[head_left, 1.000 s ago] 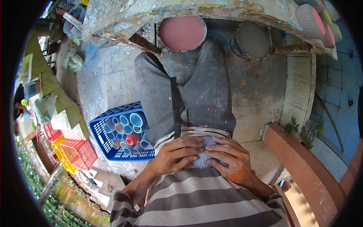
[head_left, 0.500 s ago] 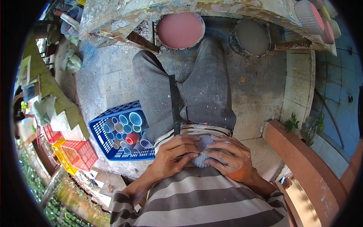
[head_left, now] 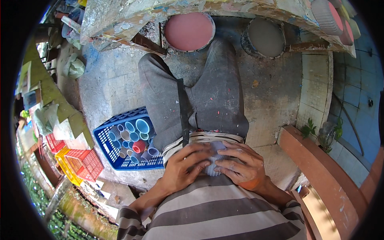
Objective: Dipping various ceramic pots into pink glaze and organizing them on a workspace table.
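Note:
Close against my striped shirt, a pale blue-grey ribbed cup (head_left: 213,167) sits between my two hands. My right hand (head_left: 242,164) wraps its fingers over the cup's right side; an orange smear marks the back of that hand near the wrist. From the other side my left hand (head_left: 186,166) grips it, with thumb and bent fingers against the cup and its upper fingers slightly blurred. Much of the cup is hidden by fingers. Left of my lap, a blue plastic crate (head_left: 117,163) holds several ribbed cups (head_left: 143,126) in blue, grey and beige, plus a red cup (head_left: 139,146).
Beyond my knees stand a bucket of pink liquid (head_left: 189,32) and a bucket of grey liquid (head_left: 266,38), partly under a paint-crusted table (head_left: 116,20). Ribbed pots (head_left: 327,18) sit at its right end. A brown ledge (head_left: 320,172) runs along my right; red and yellow crates (head_left: 85,162) stand far left.
The fingers of my left hand have shifted slightly over the cup and blur with motion. Both hands stay on the cup, and the view has moved a little.

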The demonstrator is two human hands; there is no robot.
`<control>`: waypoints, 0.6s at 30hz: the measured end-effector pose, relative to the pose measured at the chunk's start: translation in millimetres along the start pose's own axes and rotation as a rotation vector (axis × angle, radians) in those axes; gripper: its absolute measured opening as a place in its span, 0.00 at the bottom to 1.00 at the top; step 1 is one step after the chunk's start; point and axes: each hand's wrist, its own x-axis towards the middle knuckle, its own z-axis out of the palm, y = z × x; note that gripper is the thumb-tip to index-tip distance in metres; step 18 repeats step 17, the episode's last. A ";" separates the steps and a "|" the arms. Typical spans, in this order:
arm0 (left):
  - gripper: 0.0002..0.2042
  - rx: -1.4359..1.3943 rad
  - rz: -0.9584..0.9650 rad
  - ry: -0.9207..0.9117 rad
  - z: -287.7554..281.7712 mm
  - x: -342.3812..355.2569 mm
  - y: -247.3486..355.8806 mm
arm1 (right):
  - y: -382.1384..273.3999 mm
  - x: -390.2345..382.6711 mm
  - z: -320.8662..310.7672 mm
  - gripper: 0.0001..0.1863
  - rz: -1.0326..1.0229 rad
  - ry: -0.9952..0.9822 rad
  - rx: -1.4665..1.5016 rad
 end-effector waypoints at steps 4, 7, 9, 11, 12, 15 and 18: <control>0.13 0.034 0.192 -0.052 -0.3 -3.0 -12.4 | 0.2 -1.8 3.0 0.19 0.105 0.078 0.098; 0.14 0.008 0.225 -0.028 2.5 -6.4 -16.5 | 0.6 -2.5 2.7 0.21 0.154 0.080 0.118; 0.14 -0.016 0.222 -0.004 4.3 -9.5 -18.3 | 4.0 -4.3 3.2 0.20 0.151 0.077 0.114; 0.14 -0.032 0.216 0.019 4.6 -11.6 -19.5 | 5.5 -4.8 3.7 0.19 0.148 0.074 0.110; 0.14 -0.032 0.216 0.017 5.4 -11.7 -20.0 | 5.7 -4.8 4.1 0.18 0.127 0.066 0.104; 0.14 -0.055 0.198 0.030 8.1 -12.7 -21.9 | 5.4 -2.2 4.0 0.16 0.092 0.061 0.114; 0.16 -0.026 0.212 0.045 10.0 -15.4 -29.0 | 6.1 -3.8 4.9 0.16 0.074 0.052 0.129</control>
